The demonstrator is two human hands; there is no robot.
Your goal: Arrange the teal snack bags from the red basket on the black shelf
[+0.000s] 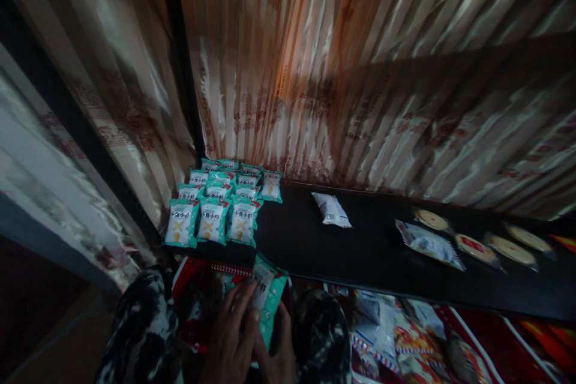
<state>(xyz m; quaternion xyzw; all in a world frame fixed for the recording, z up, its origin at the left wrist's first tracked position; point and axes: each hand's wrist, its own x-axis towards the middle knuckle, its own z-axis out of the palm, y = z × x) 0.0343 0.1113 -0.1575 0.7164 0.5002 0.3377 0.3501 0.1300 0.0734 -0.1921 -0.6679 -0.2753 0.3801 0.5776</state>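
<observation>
Our left hand (231, 330) and right hand (276, 351) meet on one teal packet (270, 297) in the head view, both closed on it: the left lays its fingers over the left side of the wrapper, while the right clasps the lower end. It sits just in front of the dark shelf (288, 234), above a red basket (180, 276) between our knees.

As far as we can judge, the work is well along: a block of matching packets (213, 222) already stands in rows at the shelf's left end, and the one in our grasp is not yet among them. Something teal shows inside the basket, so more may be left, but it is too dark to tell.

Counting, we make out about thirteen standing packets, three of them across the front, with the rear ones partly hidden. Apart from these, the shelf carries one small white packet (333, 210), one larger flat packet (429, 244) and four round wrapped pieces (477, 249). Below the shelf, wrapped snacks (414, 336) overlap too much for us to count.
</observation>
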